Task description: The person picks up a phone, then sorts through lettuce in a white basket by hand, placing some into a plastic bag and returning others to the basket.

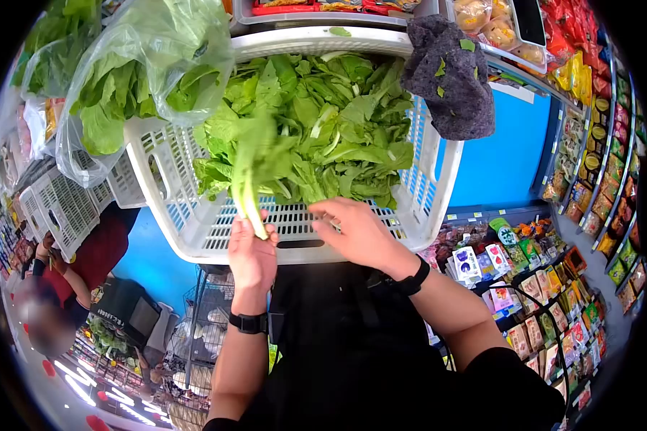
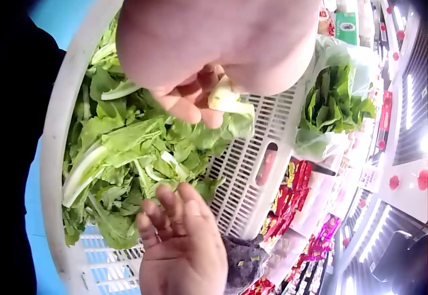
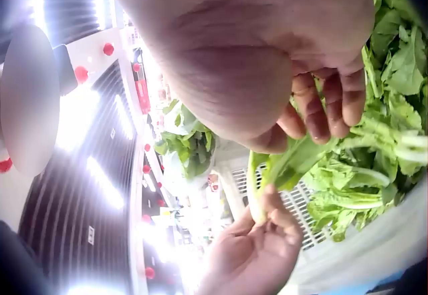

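My left hand pinches a leafy green vegetable by its pale stem end, the leaves pointing up and blurred in the head view. In the left wrist view the cut white base sticks out beside the fingers. My right hand hovers just to the right, over the near part of the basket, fingers loosely bent with nothing between them. Below both hands is a white slotted plastic basket. Loose leafy greens are heaped over its far part, while the slotted floor shows near my hands.
A clear plastic bag of greens stands at the basket's left corner. A dark grey cloth with leaf scraps hangs over its far right corner. Packaged goods fill shelves at right. Another person is at the left.
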Motion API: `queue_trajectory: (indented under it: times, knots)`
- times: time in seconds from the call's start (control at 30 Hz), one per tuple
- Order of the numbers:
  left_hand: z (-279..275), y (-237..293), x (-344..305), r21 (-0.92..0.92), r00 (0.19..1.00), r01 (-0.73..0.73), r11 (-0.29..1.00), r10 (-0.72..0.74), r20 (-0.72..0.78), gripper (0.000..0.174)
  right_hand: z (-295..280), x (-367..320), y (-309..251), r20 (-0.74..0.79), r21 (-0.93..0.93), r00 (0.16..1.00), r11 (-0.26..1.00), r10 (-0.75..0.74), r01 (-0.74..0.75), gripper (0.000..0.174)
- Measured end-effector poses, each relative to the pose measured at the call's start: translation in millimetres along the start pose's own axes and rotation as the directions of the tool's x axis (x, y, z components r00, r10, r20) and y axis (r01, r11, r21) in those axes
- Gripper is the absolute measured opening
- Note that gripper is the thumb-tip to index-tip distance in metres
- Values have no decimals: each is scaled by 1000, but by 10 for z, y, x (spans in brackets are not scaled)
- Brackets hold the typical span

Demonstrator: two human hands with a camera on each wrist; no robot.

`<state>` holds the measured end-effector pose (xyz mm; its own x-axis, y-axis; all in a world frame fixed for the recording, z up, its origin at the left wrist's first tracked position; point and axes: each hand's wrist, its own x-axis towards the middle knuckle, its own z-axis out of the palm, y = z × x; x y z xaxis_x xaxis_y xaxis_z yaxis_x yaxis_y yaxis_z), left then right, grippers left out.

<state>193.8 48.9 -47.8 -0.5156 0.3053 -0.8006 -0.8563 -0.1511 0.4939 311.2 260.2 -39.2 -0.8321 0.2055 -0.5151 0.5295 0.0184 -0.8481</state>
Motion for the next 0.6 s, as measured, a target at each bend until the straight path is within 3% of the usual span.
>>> queue_trajectory:
  times: [0.07, 0.1, 0.17, 0.23, 0.3, 0.5, 0.53, 0.6]
  knots:
    - [-14, 72, -31, 9, 994, -78, 997, 78, -79, 29, 16, 38, 127, -9, -344, 997, 936, 78, -76, 40]
    - [-53, 80, -29, 8, 993, -79, 997, 79, -83, 29, 20, 64, 167, -5, -343, 997, 936, 77, -74, 40]
    - [-136, 76, 2, 112, 981, -92, 989, 110, -162, 28, 44, 114, 288, 69, -539, 963, 822, 262, -185, 42]
    - [-163, 99, 5, 104, 981, -100, 990, 116, -159, 28, 96, 181, 406, 81, -556, 964, 815, 252, -166, 45]
    - [-181, 119, 11, 121, 979, -100, 988, 119, -165, 26, 139, 279, 497, 161, -605, 908, 766, 387, -219, 43]
    - [-200, 117, 33, 146, 983, -34, 989, 59, -175, 22, 172, 549, 829, 220, -594, 896, 781, 386, -191, 34]
    - [-155, 143, 11, 138, 982, -39, 990, 63, -179, 20, 128, 514, 860, 203, -502, 946, 857, 251, -120, 34]
    - [-206, 133, 1, 158, 981, -30, 987, 60, -186, 20, -51, 488, 772, 280, -395, 923, 908, 265, -141, 35]
